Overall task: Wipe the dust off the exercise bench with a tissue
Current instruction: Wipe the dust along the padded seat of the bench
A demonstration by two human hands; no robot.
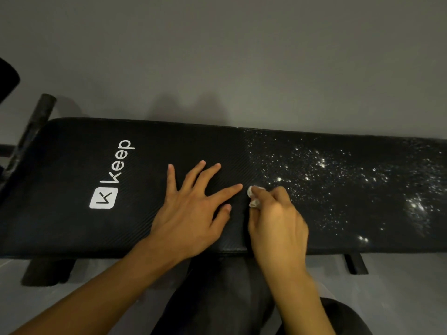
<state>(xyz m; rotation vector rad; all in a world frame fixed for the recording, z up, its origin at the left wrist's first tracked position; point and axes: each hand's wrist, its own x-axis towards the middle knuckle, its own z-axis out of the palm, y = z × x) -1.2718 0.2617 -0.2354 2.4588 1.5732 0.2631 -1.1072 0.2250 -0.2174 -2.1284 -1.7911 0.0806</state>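
Exercise bench [60, 226] runs left-right across the view, long axis roughly horizontal, black pad. Dust [321, 165] = white specks, all on the right part of the pad. It starts just right of the right hand [278, 221] and runs out past the frame edge. Thickest clumps are well right, plus a small one near the front edge. Left part around the Keep logo [113, 177] looks clean. Right hand sits mid-pad, knuckles up, fingers curled round a small wad of tissue [254, 201]. Only the white end shows at the fingertips, on the side away from the dust. It looks pressed to the pad, but I can't confirm contact. Left hand [193, 204] lies palm-down on the clean side, just beside the right, fingers [210, 172] straight and spread, holding nothing; index tip nearly meets the tissue. Judgement: about half the visible pad is done, right half to go. Right hand is nearer the dust, so the next stroke should go rightward along the long axis, or across the width in bands. Risk: the wad is small against the dusty area and may just push specks around or off onto the floor [399, 286]. Left hand reads as a brace only.
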